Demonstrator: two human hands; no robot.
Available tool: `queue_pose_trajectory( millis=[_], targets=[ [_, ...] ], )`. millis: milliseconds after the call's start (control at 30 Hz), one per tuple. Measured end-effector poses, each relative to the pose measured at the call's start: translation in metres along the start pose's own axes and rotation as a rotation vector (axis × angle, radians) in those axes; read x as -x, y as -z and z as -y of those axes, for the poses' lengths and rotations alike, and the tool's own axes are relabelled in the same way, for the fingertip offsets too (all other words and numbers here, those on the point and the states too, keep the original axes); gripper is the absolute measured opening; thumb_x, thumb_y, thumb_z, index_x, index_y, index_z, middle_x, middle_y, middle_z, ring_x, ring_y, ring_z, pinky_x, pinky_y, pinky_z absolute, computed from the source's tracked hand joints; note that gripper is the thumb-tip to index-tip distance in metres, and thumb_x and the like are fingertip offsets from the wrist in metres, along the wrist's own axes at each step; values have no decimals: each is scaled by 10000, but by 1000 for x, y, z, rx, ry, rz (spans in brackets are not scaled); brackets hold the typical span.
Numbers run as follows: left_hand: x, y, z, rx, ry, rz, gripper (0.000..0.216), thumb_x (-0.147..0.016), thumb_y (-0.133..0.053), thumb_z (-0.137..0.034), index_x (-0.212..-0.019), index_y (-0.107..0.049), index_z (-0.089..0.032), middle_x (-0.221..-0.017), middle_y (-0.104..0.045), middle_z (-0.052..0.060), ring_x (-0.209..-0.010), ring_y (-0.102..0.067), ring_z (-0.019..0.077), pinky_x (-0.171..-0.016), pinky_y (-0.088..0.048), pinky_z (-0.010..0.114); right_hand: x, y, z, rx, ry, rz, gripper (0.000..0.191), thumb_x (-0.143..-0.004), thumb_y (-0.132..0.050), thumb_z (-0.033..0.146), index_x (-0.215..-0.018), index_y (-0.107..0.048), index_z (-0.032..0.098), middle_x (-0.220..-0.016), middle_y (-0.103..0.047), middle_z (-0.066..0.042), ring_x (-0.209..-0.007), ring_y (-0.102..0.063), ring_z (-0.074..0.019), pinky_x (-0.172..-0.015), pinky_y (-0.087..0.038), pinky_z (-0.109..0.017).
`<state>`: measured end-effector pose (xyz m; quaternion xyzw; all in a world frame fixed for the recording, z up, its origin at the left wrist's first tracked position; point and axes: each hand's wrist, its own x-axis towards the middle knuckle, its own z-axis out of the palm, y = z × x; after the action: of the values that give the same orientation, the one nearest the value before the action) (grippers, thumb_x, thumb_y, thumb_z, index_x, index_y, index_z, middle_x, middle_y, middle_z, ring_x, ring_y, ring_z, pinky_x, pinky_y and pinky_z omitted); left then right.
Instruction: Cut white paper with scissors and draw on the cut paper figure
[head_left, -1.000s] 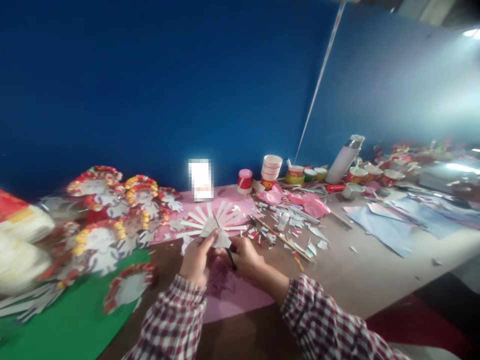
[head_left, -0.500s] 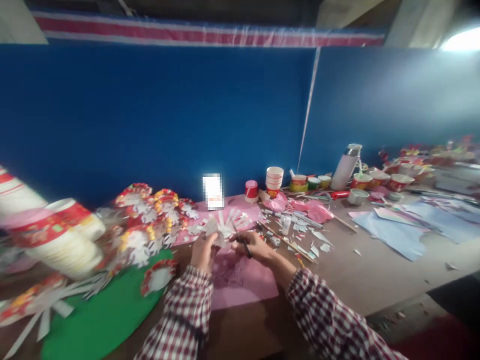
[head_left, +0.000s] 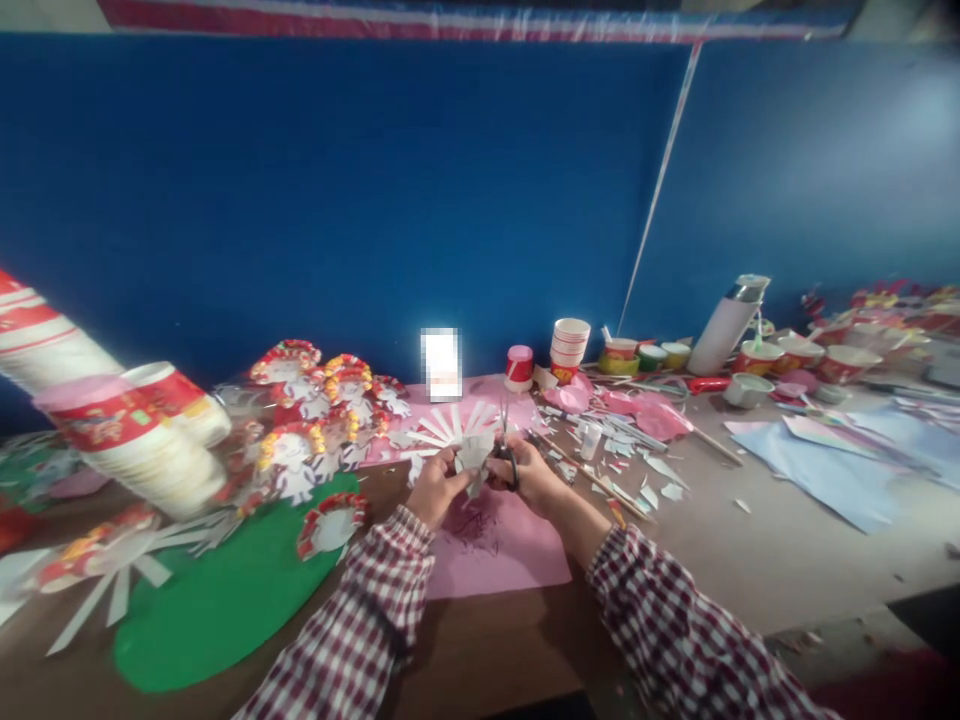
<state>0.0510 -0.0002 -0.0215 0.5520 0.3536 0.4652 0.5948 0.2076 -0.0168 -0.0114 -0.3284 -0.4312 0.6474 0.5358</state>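
Observation:
My left hand (head_left: 435, 490) pinches a piece of white paper (head_left: 475, 455) with strips that fan out along its far side. My right hand (head_left: 529, 472) grips a pair of black-handled scissors (head_left: 512, 462), their blades pointing away from me and up. Its fingertips also lie against the right edge of the paper. Both hands are close together above a pink sheet (head_left: 510, 560) with dark marks on it. Several cut-out paper figures with red and yellow edging (head_left: 291, 455) lie left of my left hand.
A green oval sheet (head_left: 225, 620) and leaning stacks of paper cups (head_left: 161, 450) occupy the left. Paper scraps (head_left: 649, 490) and a thin stick (head_left: 600, 485) lie right of my hands. Farther right stand a pale flask (head_left: 727, 325) and bowls, with light-blue paper (head_left: 832, 470) nearer.
The view has tilted down and shifted slightly left. My left hand has turned the paper so its strips spread upward. The scissors now stand more upright in my right hand.

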Motion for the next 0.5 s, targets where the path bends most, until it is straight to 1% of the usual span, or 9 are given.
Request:
queue_pose_trajectory(
  millis=[100, 200, 300, 400, 500],
  targets=[
    [1, 0, 3, 12, 17, 15, 383, -665, -658, -246, -1027, -599, -138, -813, -676, 49, -718, -614, 180, -649, -466, 276, -3, 0, -8, -78, -17, -41, 353, -572, -759, 242, -848, -550, 169, -653, -532, 41, -490, -477, -54, -455, -396, -167],
    [3, -5, 4, -12, 24, -56, 363, -669, -654, -254, -1011, -598, -146, -829, -675, 52, -739, -612, 187, -660, -468, 281, -5, -3, -13, -141, 5, -105, 326, -574, -754, 223, -838, -572, 164, -605, -520, 50, -467, -458, -48, -433, -369, -154],
    [4, -7, 4, -60, 9, -110, 342, -650, -662, -240, -975, -614, -146, -849, -677, 56, -773, -609, 190, -679, -465, 270, -5, -7, -12, -178, 18, -115, 308, -572, -752, 212, -817, -576, 154, -581, -524, 49, -453, -456, -53, -427, -367, -164],
    [5, -6, 4, -64, 42, -125, 295, -643, -655, -246, -917, -645, -138, -769, -677, 45, -672, -594, 162, -612, -454, 244, -3, -6, -10, -145, 17, -99, 285, -585, -744, 205, -809, -577, 150, -595, -548, 38, -459, -472, -60, -434, -372, -172],
    [4, -3, 8, -6, 92, -117, 284, -647, -652, -264, -899, -653, -133, -685, -653, 25, -564, -556, 131, -529, -434, 226, -3, -2, -10, -124, 20, -94, 239, -610, -728, 215, -777, -570, 149, -594, -543, 38, -435, -443, -49, -399, -326, -159]
  ],
)
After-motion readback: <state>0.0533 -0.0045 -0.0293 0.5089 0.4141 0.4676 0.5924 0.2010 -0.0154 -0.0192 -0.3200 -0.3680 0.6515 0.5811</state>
